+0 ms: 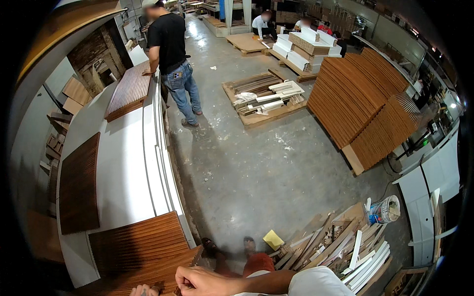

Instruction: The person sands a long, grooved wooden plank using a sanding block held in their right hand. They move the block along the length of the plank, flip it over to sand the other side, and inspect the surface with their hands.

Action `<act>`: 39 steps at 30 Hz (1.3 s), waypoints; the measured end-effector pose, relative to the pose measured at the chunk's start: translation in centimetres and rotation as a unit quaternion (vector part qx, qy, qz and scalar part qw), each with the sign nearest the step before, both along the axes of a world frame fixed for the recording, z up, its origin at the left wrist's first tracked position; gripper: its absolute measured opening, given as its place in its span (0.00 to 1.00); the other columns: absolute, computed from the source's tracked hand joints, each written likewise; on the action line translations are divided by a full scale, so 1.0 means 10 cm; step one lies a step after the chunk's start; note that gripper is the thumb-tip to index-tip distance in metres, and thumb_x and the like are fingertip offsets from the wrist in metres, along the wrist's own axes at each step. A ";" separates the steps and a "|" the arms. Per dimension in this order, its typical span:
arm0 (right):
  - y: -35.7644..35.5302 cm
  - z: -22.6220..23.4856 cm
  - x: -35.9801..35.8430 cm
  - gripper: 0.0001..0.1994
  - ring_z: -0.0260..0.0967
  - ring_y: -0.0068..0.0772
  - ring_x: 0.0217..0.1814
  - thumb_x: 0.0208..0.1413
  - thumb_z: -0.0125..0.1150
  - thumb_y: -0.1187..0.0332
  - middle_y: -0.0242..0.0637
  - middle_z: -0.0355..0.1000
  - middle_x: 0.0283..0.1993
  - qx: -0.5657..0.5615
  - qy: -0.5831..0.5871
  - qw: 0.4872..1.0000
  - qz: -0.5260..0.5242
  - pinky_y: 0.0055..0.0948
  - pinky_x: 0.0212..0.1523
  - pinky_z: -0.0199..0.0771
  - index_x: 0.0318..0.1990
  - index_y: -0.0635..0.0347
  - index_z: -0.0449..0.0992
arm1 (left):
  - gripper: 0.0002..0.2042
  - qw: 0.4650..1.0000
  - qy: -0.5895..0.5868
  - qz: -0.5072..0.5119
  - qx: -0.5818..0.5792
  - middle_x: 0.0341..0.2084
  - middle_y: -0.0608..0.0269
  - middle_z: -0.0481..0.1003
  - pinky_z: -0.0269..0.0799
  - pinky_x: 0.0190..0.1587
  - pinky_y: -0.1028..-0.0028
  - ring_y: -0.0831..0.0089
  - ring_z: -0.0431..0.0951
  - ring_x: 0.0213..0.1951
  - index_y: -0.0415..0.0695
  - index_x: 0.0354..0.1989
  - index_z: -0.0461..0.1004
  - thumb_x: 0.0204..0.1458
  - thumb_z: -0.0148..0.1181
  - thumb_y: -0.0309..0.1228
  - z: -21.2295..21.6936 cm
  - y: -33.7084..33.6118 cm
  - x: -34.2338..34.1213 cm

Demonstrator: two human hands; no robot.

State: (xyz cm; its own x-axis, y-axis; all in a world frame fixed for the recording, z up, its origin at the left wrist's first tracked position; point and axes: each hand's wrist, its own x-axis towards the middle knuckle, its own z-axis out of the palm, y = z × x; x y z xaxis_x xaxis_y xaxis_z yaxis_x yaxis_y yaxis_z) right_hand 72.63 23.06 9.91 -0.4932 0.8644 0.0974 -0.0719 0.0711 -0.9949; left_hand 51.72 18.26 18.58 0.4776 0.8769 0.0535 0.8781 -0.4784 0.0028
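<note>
A brown, ribbed wood panel (163, 274) lies at the lower edge, overlapping a second ribbed panel (136, 241) on the white work surface (123, 163). Over the nearer panel, close to its right end, is my right hand (205, 281). Its fingers are curled together in a pinch, and whatever sits between them is too small to make out. My left hand (144, 290) rests against the same panel, mostly cut off by the lower edge, so its fingers hardly show. Farther up the surface lies a darker ribbed panel (79, 185).
A co-worker in black (170, 44) stands at the far left, one hand on stacked ribbed panels (129, 91). Wood offcuts (326, 241) and a bucket (385, 209) are at right. Loaded pallets (264, 116) and a tall panel stack (355, 98) stand beyond; other people work behind.
</note>
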 end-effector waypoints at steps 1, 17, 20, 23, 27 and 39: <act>-0.01 0.02 0.01 0.08 0.76 0.44 0.31 0.51 0.63 0.70 0.45 0.75 0.28 -0.006 -0.004 1.000 0.004 0.40 0.32 0.73 0.32 0.62 0.71 | 0.22 1.000 0.000 0.001 -0.007 0.33 0.50 0.69 0.68 0.36 0.57 0.51 0.71 0.35 0.40 0.40 0.70 0.40 0.73 0.36 0.00 -0.02 -0.01; -0.15 0.34 0.26 0.06 0.68 0.23 0.29 0.54 0.61 0.76 0.34 0.69 0.28 -0.085 0.092 0.984 0.128 0.27 0.31 0.69 0.37 0.63 0.70 | 0.24 1.000 0.000 -0.002 -0.011 0.34 0.61 0.72 0.66 0.35 0.65 0.62 0.73 0.35 0.46 0.34 0.73 0.38 0.62 0.54 -0.05 -0.12 -0.05; -0.12 0.53 0.41 0.06 0.65 0.20 0.31 0.55 0.59 0.82 0.33 0.69 0.30 -0.033 0.191 0.981 -0.009 0.21 0.33 0.64 0.38 0.68 0.70 | 0.21 1.000 -0.008 0.008 -0.009 0.32 0.62 0.72 0.65 0.33 0.66 0.64 0.73 0.33 0.47 0.32 0.72 0.35 0.65 0.48 -0.09 -0.10 -0.10; -0.10 0.57 0.60 0.05 0.63 0.19 0.31 0.60 0.57 0.80 0.33 0.69 0.31 -0.251 0.219 0.942 -0.047 0.18 0.33 0.62 0.41 0.69 0.68 | 0.22 0.999 -0.045 0.027 0.006 0.31 0.60 0.74 0.65 0.31 0.66 0.62 0.75 0.31 0.43 0.34 0.73 0.38 0.67 0.48 -0.12 -0.17 -0.08; -0.11 0.26 0.52 0.05 0.65 0.18 0.34 0.69 0.50 0.72 0.33 0.70 0.34 -0.210 0.165 0.963 0.019 0.22 0.35 0.66 0.41 0.65 0.65 | 0.21 0.997 -0.065 0.031 0.033 0.30 0.62 0.74 0.64 0.29 0.68 0.65 0.74 0.29 0.44 0.33 0.74 0.41 0.64 0.50 -0.13 -0.10 0.02; 0.01 -0.24 0.26 0.13 0.68 0.18 0.30 0.58 0.66 0.75 0.37 0.74 0.42 -0.035 0.089 0.995 -0.036 0.20 0.31 0.69 0.50 0.66 0.77 | 0.24 0.996 -0.077 -0.005 0.041 0.26 0.60 0.76 0.68 0.28 0.68 0.63 0.76 0.26 0.41 0.33 0.73 0.43 0.70 0.50 -0.12 0.13 -0.03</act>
